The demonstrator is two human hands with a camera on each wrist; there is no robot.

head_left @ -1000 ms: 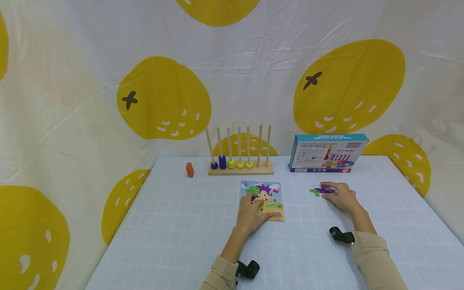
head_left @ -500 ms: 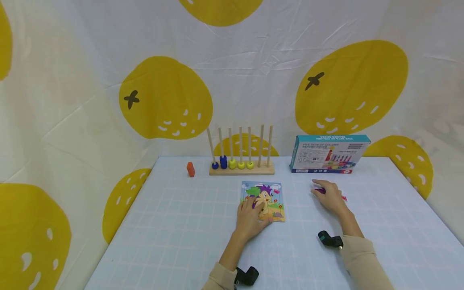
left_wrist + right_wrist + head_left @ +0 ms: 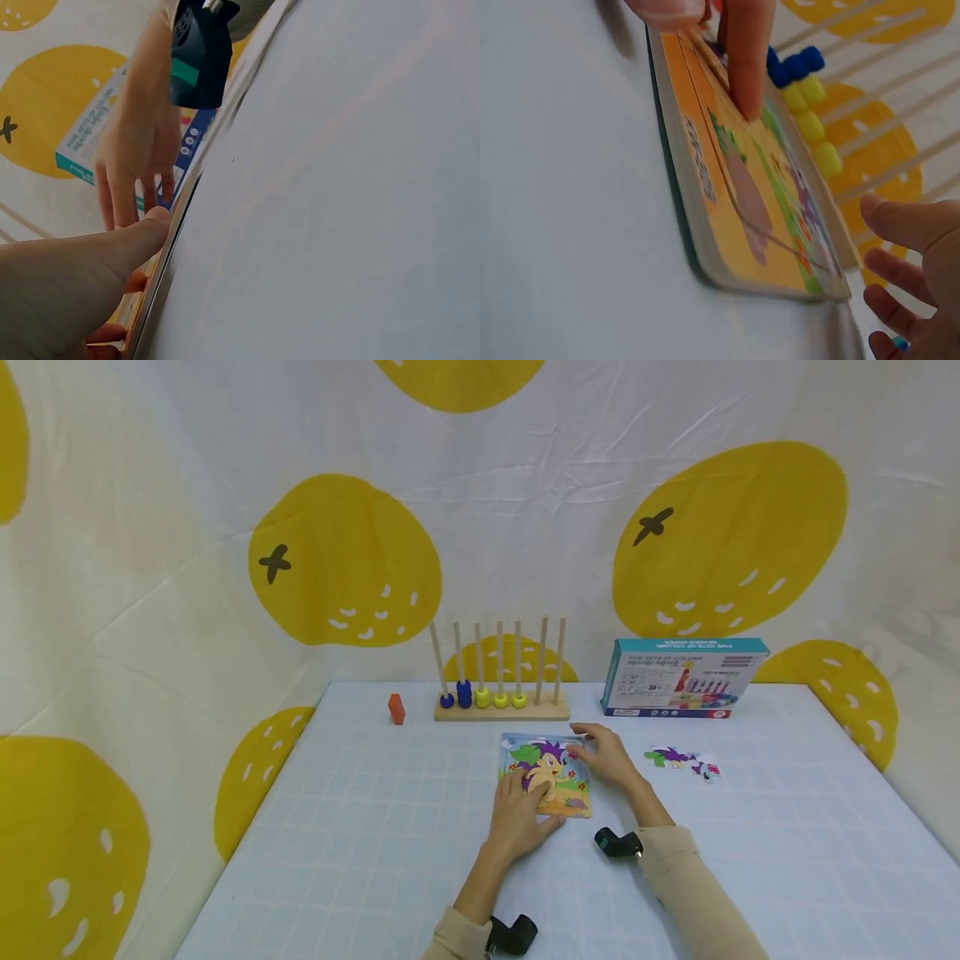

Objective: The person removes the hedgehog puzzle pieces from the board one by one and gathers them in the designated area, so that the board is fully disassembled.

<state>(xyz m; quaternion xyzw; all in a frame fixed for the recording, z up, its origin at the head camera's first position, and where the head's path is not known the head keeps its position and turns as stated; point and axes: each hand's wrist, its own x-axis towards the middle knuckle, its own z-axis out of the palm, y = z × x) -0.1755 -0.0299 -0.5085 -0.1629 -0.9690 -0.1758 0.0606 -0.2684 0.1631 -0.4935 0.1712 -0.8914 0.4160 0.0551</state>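
Observation:
A square hedgehog picture puzzle lies flat on the table in the head view. My left hand rests on its lower left part, fingertips pressing the picture and thumb at the near edge. My right hand is at the puzzle's upper right corner. Its thumb and fingers are spread apart in the right wrist view, with nothing between them. To the right lie loose puzzle pieces, a purple and green piece and a smaller pale blue piece with a pink mark.
Behind the puzzle stands a wooden peg rack with blue and yellow beads on some pegs. An orange block is to its left. A printed toy box stands at the back right. Patterned cloth hangs behind the pale checked table.
My right hand has let go of the loose pieces and moved left to the puzzle's upper right corner. The left hand has stayed on the puzzle, with its fingers shifted slightly.

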